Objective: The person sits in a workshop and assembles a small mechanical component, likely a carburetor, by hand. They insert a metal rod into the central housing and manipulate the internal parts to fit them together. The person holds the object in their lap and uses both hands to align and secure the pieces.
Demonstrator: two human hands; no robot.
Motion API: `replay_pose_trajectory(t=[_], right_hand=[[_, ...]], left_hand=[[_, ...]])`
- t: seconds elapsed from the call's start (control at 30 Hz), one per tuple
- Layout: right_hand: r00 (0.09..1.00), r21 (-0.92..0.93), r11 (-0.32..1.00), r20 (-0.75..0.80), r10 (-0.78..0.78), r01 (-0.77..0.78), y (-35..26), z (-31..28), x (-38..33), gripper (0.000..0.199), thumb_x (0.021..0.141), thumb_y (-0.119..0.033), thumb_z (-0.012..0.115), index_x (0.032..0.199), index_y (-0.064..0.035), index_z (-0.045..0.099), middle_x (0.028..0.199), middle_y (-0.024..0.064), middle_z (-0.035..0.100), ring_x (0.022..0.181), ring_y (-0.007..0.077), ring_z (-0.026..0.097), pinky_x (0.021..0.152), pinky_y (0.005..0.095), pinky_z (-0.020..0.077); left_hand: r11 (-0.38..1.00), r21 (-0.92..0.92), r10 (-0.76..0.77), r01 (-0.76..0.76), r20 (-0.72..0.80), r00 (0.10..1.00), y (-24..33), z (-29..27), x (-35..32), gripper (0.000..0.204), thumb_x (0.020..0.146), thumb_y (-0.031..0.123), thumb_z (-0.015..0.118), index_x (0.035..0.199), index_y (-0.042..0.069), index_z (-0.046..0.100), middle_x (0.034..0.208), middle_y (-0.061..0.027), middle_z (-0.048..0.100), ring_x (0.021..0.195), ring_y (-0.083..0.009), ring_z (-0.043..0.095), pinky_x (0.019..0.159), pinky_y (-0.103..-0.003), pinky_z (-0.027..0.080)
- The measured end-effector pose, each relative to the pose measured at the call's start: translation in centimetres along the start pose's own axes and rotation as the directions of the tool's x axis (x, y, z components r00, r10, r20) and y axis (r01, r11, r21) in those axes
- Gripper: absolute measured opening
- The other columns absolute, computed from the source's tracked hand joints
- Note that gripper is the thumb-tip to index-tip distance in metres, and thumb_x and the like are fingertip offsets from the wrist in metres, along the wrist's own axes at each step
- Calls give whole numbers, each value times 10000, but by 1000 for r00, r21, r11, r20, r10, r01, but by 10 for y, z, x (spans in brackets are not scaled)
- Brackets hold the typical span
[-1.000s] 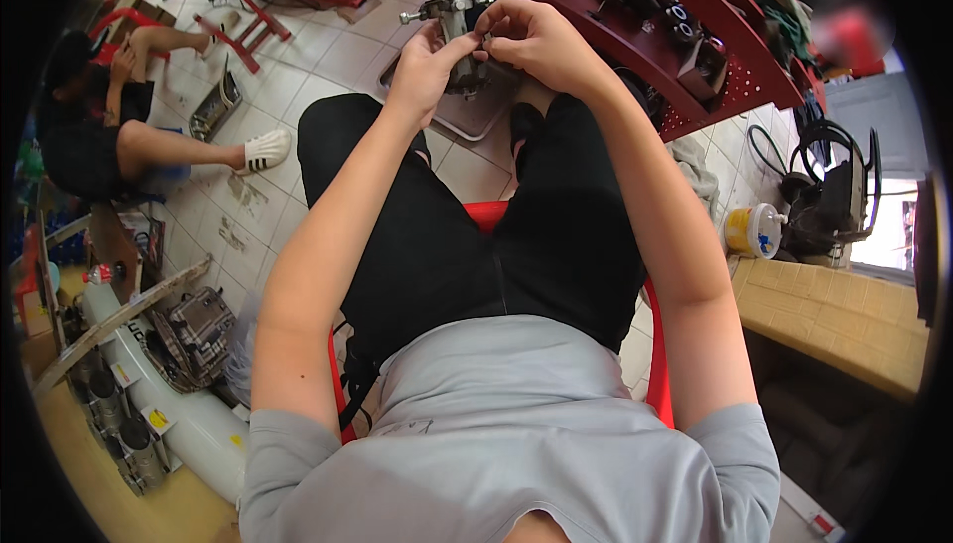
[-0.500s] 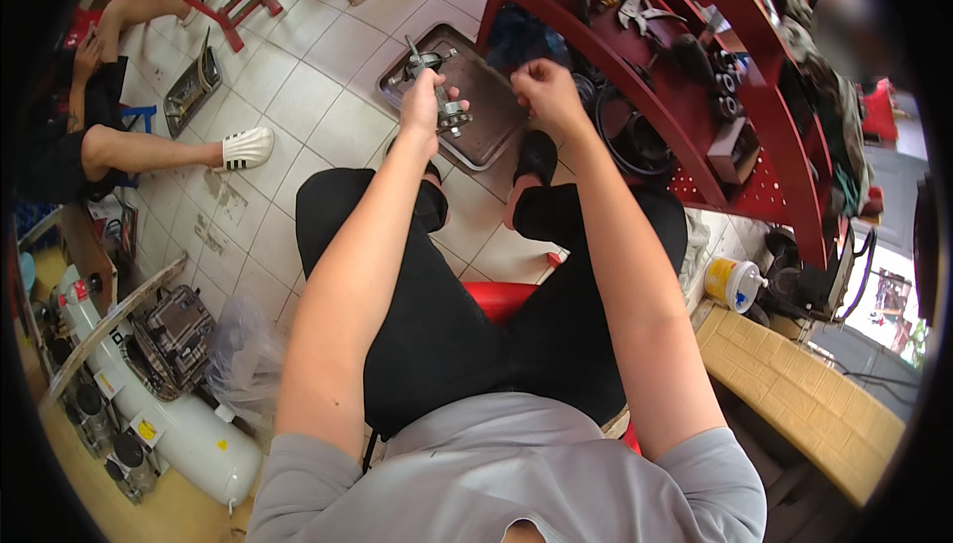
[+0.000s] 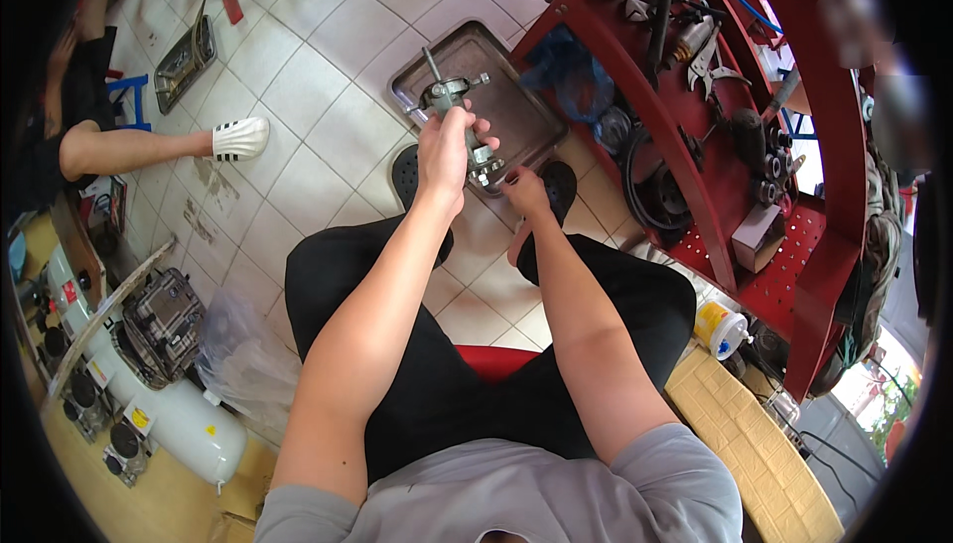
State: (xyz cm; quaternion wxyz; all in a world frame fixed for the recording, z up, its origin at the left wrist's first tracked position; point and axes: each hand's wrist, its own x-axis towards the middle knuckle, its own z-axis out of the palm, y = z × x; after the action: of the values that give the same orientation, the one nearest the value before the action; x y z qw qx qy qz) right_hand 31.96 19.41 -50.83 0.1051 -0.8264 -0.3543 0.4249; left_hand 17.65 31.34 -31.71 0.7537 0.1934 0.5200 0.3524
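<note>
My left hand is wrapped round a grey metal mechanical part, whose exact kind I cannot tell. A thin rod sticks up from its far end, and bolts or nuts show at its near end. The part is held above a dark, shallow metal tray on the floor. Close beside the part's near end is my right hand, its fingers pinched together. Whatever lies between those fingertips is too small to make out.
A red tool rack with pliers and sockets stands at the right. Another person's leg reaches in from the left, near a second tray. A white tank lies lower left, a yellow padded board lower right.
My right hand has come down and left, from beyond the tray's right side to the part's near end. My left hand still grips the part. The whole view has shifted.
</note>
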Motion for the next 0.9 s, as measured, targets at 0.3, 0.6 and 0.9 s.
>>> replay_pose_trajectory(t=[0.3, 0.6, 0.9], right_hand=[[997, -9, 997, -10, -81, 81, 23, 29, 30, 365, 722, -192, 734, 1054, -65, 651, 1011, 195, 687, 997, 365, 648, 856, 432, 505], [997, -72, 997, 71, -19, 24, 30, -15, 16, 477, 744, -245, 704, 1186, -81, 633, 1166, 175, 654, 1116, 328, 608, 947, 387, 476], [930, 208, 909, -155, -334, 361, -111, -159, -27, 368, 876, -272, 611, 1135, -11, 629, 1004, 182, 685, 918, 299, 667, 814, 369, 505]], left_hand=[[999, -37, -7, 7, -8, 1000, 7, 6, -6, 364, 877, 226, 498, 1172, 14, 519, 885, -103, 615, 738, -214, 662, 653, -328, 525], [1000, 7, 2, -2, 46, 999, -2, -3, 1, 361, 881, 227, 499, 1171, 14, 521, 881, -103, 627, 739, -214, 667, 649, -324, 529], [997, 55, 39, -50, 185, 982, 3, 8, -5, 409, 889, 245, 444, 1226, 22, 505, 900, -126, 653, 746, -214, 662, 632, -344, 544]])
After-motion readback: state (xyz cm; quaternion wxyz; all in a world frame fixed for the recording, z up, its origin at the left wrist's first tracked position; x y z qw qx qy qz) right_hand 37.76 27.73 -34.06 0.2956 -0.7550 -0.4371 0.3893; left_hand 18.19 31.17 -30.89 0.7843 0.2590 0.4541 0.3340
